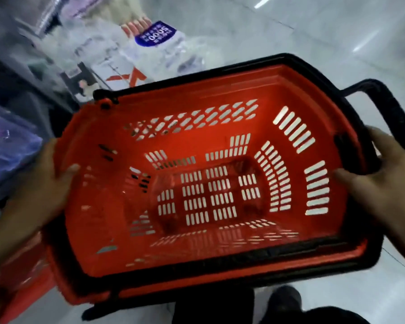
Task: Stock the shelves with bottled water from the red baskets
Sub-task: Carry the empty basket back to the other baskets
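step: red basket (91, 206) has no bottles in it, so I'd guess it's between loads | hands: left hand (40, 188) and right hand (379, 178) each grip a short end of the basket, thumbs over the rim | water: blurry shrink-wrapped bottle packs (154, 43) just beyond the basket's far rim | next: probably park the basket somewhere out of the way, then go for the packs

I have just one view, head-worn and wide-angle. It looks steeply down, close over the red basket (220, 90), floor (313, 31) beyond.
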`<state>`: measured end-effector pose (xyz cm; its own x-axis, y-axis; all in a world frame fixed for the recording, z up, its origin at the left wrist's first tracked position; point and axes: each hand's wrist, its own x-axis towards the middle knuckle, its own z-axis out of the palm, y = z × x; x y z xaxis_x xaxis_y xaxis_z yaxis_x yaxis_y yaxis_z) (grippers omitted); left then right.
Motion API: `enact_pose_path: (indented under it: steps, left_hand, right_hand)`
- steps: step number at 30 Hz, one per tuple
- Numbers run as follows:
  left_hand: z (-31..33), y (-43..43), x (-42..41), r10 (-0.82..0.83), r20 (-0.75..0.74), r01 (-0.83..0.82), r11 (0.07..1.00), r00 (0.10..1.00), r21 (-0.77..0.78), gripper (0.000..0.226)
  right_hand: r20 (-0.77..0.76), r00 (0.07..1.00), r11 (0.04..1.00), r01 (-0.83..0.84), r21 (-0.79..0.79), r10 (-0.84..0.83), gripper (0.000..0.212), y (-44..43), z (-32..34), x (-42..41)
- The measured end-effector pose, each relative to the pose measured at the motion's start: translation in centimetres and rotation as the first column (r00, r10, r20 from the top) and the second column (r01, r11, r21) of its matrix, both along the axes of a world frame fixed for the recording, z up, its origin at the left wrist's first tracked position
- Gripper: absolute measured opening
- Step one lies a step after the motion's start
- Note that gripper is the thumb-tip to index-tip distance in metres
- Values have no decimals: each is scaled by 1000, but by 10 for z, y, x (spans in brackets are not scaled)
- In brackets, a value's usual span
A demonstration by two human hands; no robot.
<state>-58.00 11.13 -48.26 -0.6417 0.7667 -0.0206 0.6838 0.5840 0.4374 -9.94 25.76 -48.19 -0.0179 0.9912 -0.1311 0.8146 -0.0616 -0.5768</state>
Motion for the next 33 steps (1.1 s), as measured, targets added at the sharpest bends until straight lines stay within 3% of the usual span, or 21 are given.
enact_pose_path:
  steps: [3, 6, 13, 22, 28, 33]
  left_hand:
    - [58, 48, 28, -42, -21, 42, 999, 999, -16, 53]
    - [122, 86, 60, -75, 1, 74, 994, 997, -84, 63]
    - [273, 186, 140, -290, -53, 280, 949, 956, -144, 52]
    - [382, 297, 198, -362, -107, 356, 932, 926, -71, 55]
    - [422, 398, 196, -380, -88, 381, 925, 921, -9, 41]
    - [435, 492, 173, -386, -90, 387, 922, 918, -11, 43]
  right_hand:
    - [113, 979, 985, 174, -3, -172, 84, 4, 54, 19]
    - [235, 927, 954, 298, 11, -292, 83, 3, 119, 42]
    - [265, 840, 867, 497, -28, -473, 74, 14, 278, 109]
    - [262, 829, 867, 493, 76, -495, 76, 104, 398, 164]
    - [239, 821, 854, 510, 101, -518, 77, 207, 431, 156]
    - [209, 822, 847, 525, 82, -530, 78, 292, 447, 130]
